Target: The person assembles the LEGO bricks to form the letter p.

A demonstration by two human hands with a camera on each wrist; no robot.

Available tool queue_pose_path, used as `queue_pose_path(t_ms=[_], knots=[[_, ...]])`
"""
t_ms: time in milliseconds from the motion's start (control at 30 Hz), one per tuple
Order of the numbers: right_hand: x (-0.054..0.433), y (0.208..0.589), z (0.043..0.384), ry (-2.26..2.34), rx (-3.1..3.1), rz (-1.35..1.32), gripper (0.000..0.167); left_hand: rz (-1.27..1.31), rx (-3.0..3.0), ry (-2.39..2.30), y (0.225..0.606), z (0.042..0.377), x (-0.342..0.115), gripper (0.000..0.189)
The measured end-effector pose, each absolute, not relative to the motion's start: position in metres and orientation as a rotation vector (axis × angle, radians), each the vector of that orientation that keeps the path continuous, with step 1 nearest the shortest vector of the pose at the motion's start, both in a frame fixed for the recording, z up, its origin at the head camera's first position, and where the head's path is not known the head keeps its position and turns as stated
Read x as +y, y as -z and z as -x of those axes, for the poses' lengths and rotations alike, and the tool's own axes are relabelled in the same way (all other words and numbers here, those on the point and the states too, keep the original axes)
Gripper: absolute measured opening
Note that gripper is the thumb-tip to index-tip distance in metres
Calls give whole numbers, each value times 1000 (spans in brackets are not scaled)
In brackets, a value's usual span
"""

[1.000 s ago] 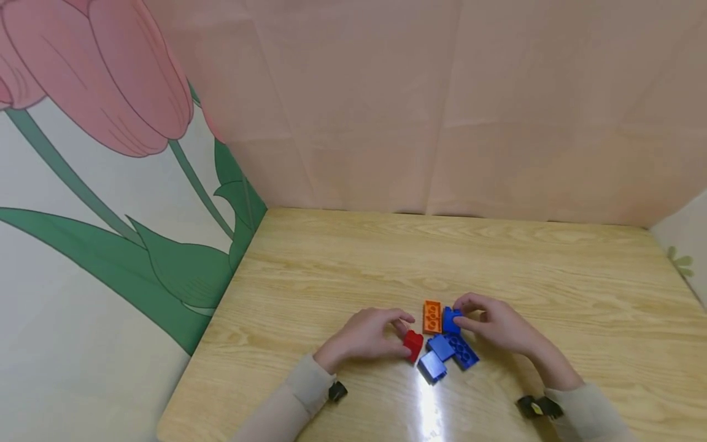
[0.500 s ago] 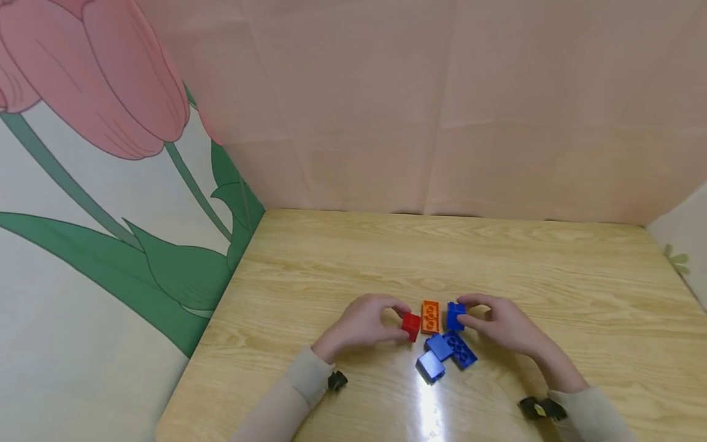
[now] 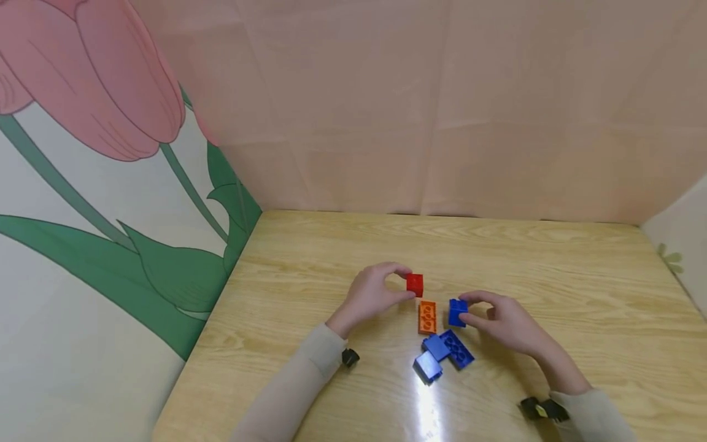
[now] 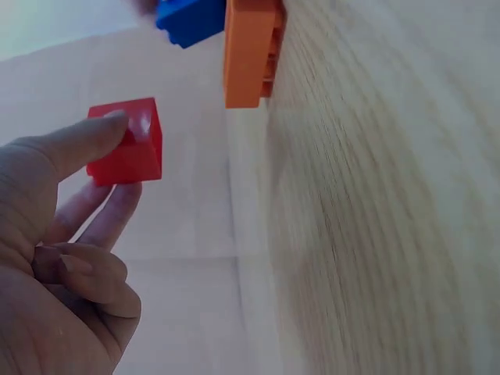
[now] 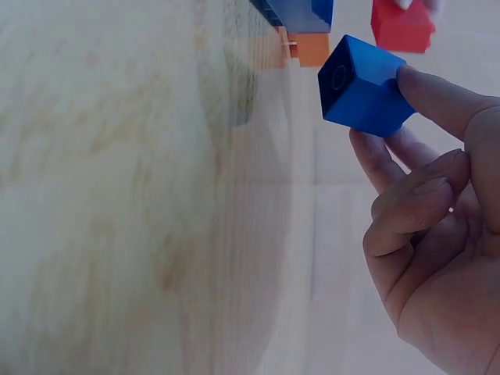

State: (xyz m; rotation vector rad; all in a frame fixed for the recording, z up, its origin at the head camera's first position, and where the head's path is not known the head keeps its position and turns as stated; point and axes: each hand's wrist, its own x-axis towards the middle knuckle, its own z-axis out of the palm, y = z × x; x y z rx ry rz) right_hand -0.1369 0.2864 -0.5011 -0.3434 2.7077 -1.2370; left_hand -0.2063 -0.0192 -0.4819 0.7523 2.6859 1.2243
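Note:
A small red toy brick (image 3: 415, 285) is pinched between the thumb and fingers of my left hand (image 3: 377, 292), beyond the orange brick (image 3: 427, 317). In the left wrist view the red brick (image 4: 129, 148) hangs off the table surface. My right hand (image 3: 505, 322) pinches a blue brick (image 3: 457, 312) to the right of the orange one; the right wrist view shows this blue brick (image 5: 366, 86) lifted, its hollow underside partly visible. The orange brick lies on the table with its open side up, between and in front of the two hands.
Nearer the person, a longer blue brick (image 3: 456, 350) lies hollow side up on the wooden table (image 3: 309, 258). Against it sit two smaller blue bricks, one (image 3: 436, 347) touching it and one (image 3: 428, 367) in front. A pink cloth (image 3: 353, 123) backs the table.
My left hand has lifted the red brick and carried it away from the person, past the orange brick. My right hand has raised its blue brick and shifted slightly right, away from the other bricks.

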Motion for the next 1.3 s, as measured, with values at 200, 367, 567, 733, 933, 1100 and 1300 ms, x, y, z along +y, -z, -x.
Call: queue_pose_path(t_ms=[200, 367, 567, 733, 933, 1100, 1300], knots=[[287, 497, 134, 1241, 2729, 349, 43, -730, 2707, -1209, 485, 221, -4, 40], [288, 495, 134, 1221, 2734, 340, 44, -703, 2704, -1202, 489, 232, 7, 39], [290, 498, 135, 1224, 2710, 310, 44, -674, 2697, -1188, 498, 241, 16, 38], [290, 498, 135, 1226, 2714, 332, 42, -682, 2697, -1144, 506, 245, 22, 37], [289, 496, 136, 1235, 2711, 327, 39, -635, 2689, -1125, 514, 250, 27, 39], [287, 494, 136, 1237, 2703, 303, 39, -604, 2684, -1134, 518, 254, 29, 38], [288, 496, 136, 1222, 2702, 274, 42, -592, 2682, -1115, 520, 256, 31, 38]])
